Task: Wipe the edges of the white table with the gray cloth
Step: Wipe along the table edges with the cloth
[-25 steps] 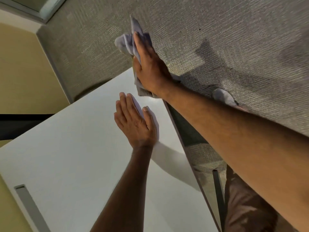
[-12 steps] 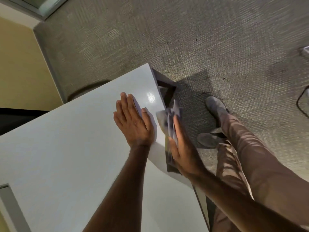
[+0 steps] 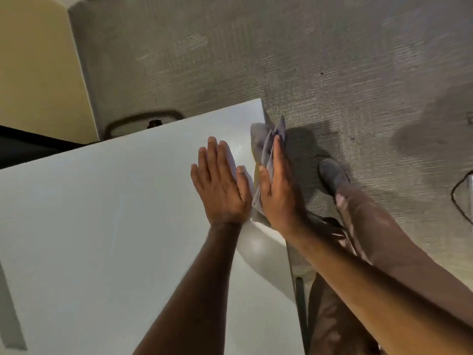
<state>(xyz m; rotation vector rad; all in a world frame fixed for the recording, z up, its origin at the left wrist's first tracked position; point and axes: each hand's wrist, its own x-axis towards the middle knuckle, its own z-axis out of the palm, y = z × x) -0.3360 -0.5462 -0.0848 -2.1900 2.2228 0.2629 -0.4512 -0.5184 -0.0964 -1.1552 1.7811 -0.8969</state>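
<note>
There is just one camera, worn on the person's head. It looks forward and steeply down, close over the white worktop [image 3: 102, 226] and its right edge, with the gray carpet floor [image 3: 332, 60] far below.

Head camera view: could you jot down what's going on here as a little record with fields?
Setting: white table on grey carpet, beside a yellow wall
Left hand: flat, palm down on the tabletop near the right edge, holding nothing
Right hand: flat against the table's right edge, pressing the gray cloth to it
Cloth: bunched, sticks out past the fingers near the far corner
Also seen: the person's shoe on the carpet
Stage: edge wiping under way
</note>
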